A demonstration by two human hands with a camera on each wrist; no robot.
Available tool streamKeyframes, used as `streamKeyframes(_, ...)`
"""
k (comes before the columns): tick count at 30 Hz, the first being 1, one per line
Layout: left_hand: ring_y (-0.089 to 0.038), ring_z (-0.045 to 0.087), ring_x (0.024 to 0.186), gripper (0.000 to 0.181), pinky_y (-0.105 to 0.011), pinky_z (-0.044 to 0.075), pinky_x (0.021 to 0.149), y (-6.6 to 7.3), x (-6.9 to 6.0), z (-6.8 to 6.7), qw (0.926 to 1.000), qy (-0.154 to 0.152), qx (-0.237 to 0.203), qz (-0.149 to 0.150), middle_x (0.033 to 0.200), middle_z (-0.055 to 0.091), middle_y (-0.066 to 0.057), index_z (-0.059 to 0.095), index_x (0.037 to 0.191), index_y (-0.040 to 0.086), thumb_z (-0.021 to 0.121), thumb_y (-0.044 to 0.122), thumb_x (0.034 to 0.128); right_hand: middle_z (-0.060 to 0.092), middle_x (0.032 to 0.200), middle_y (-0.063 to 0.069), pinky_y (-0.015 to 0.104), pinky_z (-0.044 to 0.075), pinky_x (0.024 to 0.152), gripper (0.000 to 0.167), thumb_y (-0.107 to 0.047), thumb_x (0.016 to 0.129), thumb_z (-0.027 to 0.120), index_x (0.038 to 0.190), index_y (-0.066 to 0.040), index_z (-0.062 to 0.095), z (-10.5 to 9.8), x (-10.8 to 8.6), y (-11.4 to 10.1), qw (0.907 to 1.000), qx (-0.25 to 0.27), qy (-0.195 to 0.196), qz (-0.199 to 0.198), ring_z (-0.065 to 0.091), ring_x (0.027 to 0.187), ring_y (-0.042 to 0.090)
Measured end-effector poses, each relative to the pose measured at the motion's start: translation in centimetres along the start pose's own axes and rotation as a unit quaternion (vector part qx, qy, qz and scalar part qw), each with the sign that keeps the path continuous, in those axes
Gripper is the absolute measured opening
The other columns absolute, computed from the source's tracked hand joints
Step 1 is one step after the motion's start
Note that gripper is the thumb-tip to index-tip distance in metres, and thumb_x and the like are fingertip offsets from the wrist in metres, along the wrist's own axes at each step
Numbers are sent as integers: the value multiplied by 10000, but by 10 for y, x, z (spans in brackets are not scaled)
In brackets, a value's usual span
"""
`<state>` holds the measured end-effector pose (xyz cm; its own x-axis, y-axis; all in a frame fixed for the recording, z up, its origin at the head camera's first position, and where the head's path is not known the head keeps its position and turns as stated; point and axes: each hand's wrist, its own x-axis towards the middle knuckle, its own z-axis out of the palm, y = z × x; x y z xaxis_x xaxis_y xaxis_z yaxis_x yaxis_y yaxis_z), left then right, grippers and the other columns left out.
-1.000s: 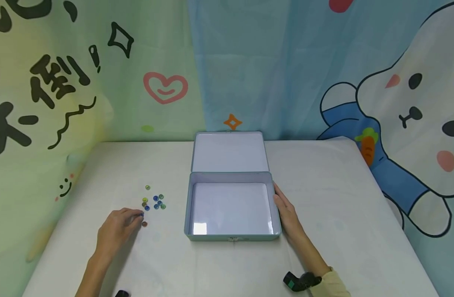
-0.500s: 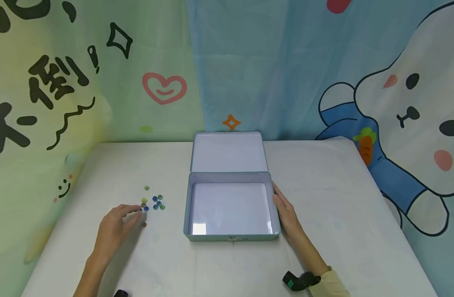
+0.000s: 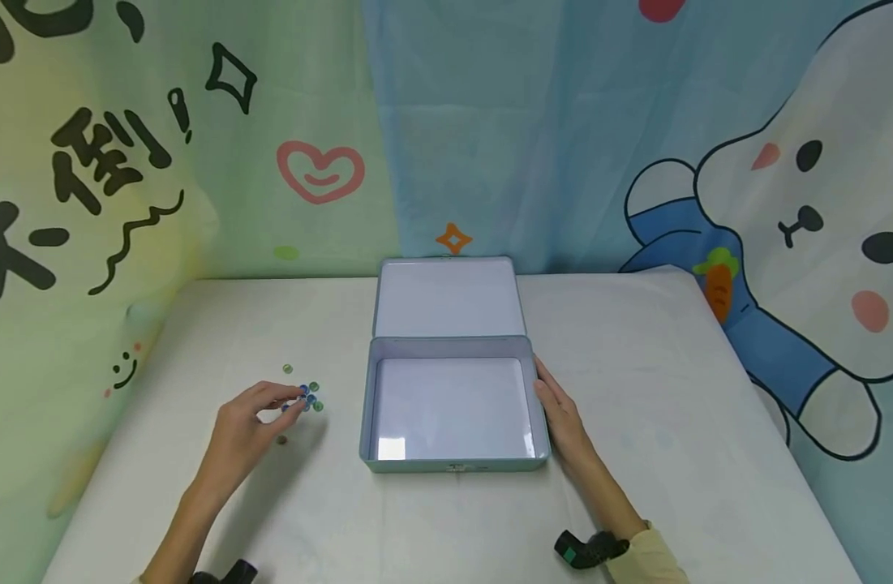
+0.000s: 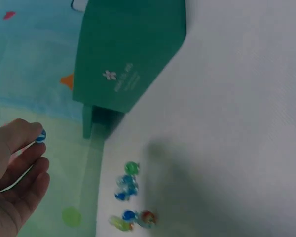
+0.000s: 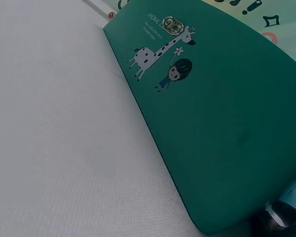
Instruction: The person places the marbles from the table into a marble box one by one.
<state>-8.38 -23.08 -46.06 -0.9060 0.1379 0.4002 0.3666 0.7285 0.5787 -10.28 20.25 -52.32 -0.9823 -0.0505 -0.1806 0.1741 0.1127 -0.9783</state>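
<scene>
Left of the box (image 3: 410, 465), the left hand (image 3: 249, 426) pinches a blue marble (image 4: 41, 137) between thumb and forefinger, partly obscuring loose marbles (image 3: 318, 406). Right hand (image 3: 565, 415), fingers extended, rests against the box's right side. Opened lid (image 3: 449, 298) behind it; printed curtain (image 3: 475, 146) beyond.

Around you, a white surface (image 3: 636, 349) reaches back to a cloth backdrop (image 3: 482, 122), yellow-green on your left and blue on your right, printed with black lettering (image 3: 99, 150), a pink heart (image 3: 320, 180), an orange star (image 3: 454, 239) and a big white cartoon animal (image 3: 818, 268) beside a carrot (image 3: 719, 292), all in soft light.
</scene>
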Motion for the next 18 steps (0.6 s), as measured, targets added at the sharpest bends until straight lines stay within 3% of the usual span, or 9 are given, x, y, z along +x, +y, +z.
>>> streamKeyframes(5,-26,562,800,235,-64,456,591,19,14,-2,9985,-254,-160,457,909,709,64,748,958,131,793,16,758,213,1623,-8,500,89,1232,512,-364,1055,346,1546,-261,242,0,1,2,10000,-42,-2,-25,112,1524,240)
streamKeyframes(11,-59,621,822,225,-76,450,685,38,34,0,9914,-508,-189,1194,914,715,77,749,961,141,798,53,759,214,1622,0,516,99,1227,521,-397,1050,349,1544,-273,243,-2,0,2,9999,-134,34,-15,119,1522,258)
streamKeyframes(18,-91,650,885,193,-217,537,706,65,62,6,9782,-1468,-197,1456,932,720,85,746,990,162,780,124,804,209,1624,-6,520,89,1228,516,-385,1052,350,1544,-275,242,-1,-1,1,10000,-80,-23,-50,110,1524,257)
